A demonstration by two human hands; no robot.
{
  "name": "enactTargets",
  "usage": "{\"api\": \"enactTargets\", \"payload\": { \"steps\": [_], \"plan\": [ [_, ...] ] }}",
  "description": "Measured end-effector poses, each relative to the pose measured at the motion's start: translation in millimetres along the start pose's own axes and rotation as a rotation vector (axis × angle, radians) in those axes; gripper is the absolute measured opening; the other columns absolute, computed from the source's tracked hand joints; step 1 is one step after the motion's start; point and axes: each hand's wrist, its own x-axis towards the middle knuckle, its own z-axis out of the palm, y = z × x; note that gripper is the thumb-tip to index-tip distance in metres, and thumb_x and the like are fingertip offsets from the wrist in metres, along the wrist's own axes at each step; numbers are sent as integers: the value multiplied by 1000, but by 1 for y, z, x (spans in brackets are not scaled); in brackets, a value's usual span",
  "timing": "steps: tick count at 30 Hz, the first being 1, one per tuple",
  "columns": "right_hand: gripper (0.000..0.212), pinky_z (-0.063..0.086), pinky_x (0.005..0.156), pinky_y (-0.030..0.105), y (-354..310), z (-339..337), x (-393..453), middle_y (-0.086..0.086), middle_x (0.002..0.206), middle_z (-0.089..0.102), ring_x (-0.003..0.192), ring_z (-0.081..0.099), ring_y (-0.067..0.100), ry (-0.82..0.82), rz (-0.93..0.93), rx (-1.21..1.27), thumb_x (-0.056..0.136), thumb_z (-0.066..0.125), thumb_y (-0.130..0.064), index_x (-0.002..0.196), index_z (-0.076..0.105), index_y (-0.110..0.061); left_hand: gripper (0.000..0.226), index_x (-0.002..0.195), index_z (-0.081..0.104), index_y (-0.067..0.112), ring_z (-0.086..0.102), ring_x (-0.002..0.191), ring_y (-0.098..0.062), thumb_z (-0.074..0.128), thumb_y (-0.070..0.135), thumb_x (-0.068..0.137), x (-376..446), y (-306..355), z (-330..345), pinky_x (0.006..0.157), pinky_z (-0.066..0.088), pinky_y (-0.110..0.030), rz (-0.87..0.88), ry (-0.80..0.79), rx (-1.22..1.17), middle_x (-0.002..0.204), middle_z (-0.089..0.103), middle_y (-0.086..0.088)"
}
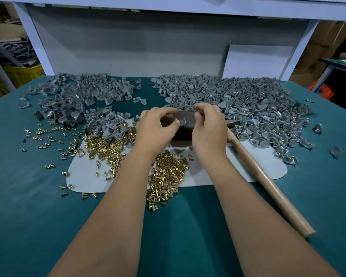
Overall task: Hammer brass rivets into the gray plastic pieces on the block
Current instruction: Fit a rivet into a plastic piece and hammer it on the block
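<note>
A dark metal block stands on the pale mat at the table's middle, and both hands are over it. My left hand pinches a gray plastic piece against the block's top. My right hand has its thumb and fingertips curled at the block's far edge, pinching what looks like a small brass rivet, mostly hidden. Loose brass rivets lie heaped between my forearms, with another heap to the left. The hammer lies to the right, with its wooden handle pointing toward me.
Big heaps of gray plastic pieces cover the back left and back right of the teal table. Scattered rivets dot the left side. A white shelf frame rises behind the table.
</note>
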Motion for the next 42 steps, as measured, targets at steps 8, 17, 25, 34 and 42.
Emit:
{"api": "enactTargets", "payload": {
  "steps": [8, 17, 25, 34, 42],
  "plan": [
    [21, 47, 88, 34, -8, -2, -4, 2, 106, 60, 99, 56, 18, -30, -38, 102, 93, 54, -4, 109, 67, -10, 7, 88, 75, 32, 39, 120, -17, 70, 26, 88, -4, 8, 4, 107, 30, -46, 46, 98, -3, 101, 65, 16],
    [23, 46, 88, 30, -9, -3, -6, 2, 105, 65, 98, 58, 19, -69, -60, 74, 90, 57, -4, 109, 69, -10, 19, 92, 76, 25, 38, 121, -19, 65, 11, 88, -7, 11, 6, 108, 29, -44, 75, 101, -39, 99, 64, 17],
    [13, 54, 83, 31, -5, -4, -1, -12, 86, 65, 86, 62, 6, -19, 165, 179, 87, 65, -10, 94, 68, -20, 12, 90, 68, 34, 52, 118, -21, 68, 22, 87, -4, 7, 3, 104, 43, -41, -116, 133, -145, 106, 62, 6],
    [7, 51, 85, 36, -6, -2, 2, -4, 95, 67, 89, 61, 11, -105, 144, 157, 86, 69, -17, 91, 74, -17, 7, 95, 65, 33, 57, 113, -27, 58, 35, 94, 1, -2, 4, 99, 47, -49, -187, 122, -92, 109, 65, -4],
    [7, 43, 95, 43, -6, 0, 5, -4, 100, 65, 104, 56, 20, -156, 148, 126, 87, 67, -19, 89, 74, -19, 21, 102, 74, 22, 44, 125, -24, 54, 21, 96, -1, 0, 4, 108, 34, -50, -66, 108, -70, 95, 56, 21]
  ]
}}
